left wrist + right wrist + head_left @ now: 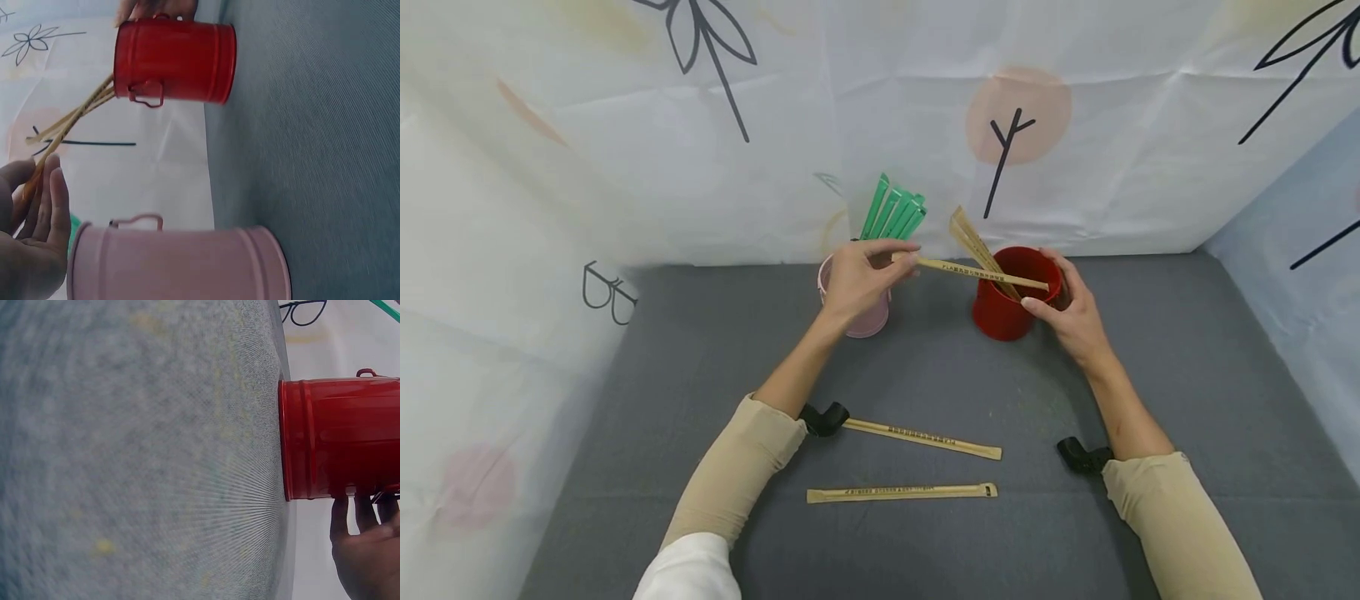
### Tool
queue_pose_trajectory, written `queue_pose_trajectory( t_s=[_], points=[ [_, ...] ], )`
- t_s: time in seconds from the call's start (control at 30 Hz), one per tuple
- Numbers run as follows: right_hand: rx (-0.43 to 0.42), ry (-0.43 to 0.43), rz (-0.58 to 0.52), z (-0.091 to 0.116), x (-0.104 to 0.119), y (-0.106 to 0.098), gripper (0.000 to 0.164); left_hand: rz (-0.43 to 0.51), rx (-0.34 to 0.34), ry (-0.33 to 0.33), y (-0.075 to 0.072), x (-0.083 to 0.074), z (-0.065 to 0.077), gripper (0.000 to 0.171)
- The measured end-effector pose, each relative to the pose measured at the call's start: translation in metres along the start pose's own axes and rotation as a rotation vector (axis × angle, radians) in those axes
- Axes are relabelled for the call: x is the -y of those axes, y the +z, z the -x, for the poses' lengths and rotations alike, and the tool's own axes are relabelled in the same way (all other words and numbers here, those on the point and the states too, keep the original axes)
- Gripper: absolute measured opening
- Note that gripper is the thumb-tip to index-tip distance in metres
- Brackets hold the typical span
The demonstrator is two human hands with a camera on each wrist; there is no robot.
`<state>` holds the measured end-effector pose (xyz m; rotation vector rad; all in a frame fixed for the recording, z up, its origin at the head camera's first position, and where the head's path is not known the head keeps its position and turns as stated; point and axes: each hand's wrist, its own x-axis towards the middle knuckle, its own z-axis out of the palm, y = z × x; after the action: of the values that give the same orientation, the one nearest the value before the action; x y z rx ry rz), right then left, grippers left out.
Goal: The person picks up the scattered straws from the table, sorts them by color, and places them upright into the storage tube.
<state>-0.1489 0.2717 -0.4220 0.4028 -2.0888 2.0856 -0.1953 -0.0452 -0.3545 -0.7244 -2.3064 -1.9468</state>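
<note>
My left hand (pixel 859 282) pinches one end of a paper-wrapped straw (pixel 966 268), tan with dark print. The straw's other end reaches across the mouth of a red bucket (pixel 1002 322). On the bucket's right side, my right hand (pixel 1077 321) holds it, thumb at the front of the rim; the right wrist view shows fingers (pixel 365 515) against its wall. Other tan wrapped straws (pixel 967 236) lean out of the bucket to the left. Behind and below my left hand stands a pink bucket (pixel 868 325), partly hidden, with several green wrapped sticks (pixel 891 215) rising from it.
Two more wrapped straws lie on the grey cloth nearer to me, an upper straw (pixel 925 438) and a lower straw (pixel 902 493). A patterned white curtain (pixel 895 125) hangs behind the buckets. Black wrist mounts (pixel 826 419) sit at both forearms.
</note>
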Motion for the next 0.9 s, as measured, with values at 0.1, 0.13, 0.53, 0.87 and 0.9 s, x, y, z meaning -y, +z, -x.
queue_pose_trajectory(
  t_s=[0.1,0.13,0.53,0.87,0.9],
  points=[
    [0.002,0.007,0.011,0.001,0.0,0.0,0.07,0.074,-0.019,-0.011,0.008,0.0,-0.005,0.022],
    [0.002,0.01,0.017,0.001,0.0,0.0,0.07,0.097,-0.026,-0.017,0.01,0.0,-0.007,0.022],
    [-0.011,0.041,0.051,0.001,0.001,-0.002,0.07,0.175,-0.094,-0.098,0.047,-0.01,-0.029,0.022],
    [-0.009,0.043,0.065,0.0,0.001,-0.001,0.07,0.016,-0.116,-0.118,0.065,-0.008,-0.038,0.026],
    [-0.009,0.041,0.071,0.0,0.002,-0.002,0.07,0.005,-0.106,-0.126,0.064,-0.008,-0.037,0.026]
  ],
)
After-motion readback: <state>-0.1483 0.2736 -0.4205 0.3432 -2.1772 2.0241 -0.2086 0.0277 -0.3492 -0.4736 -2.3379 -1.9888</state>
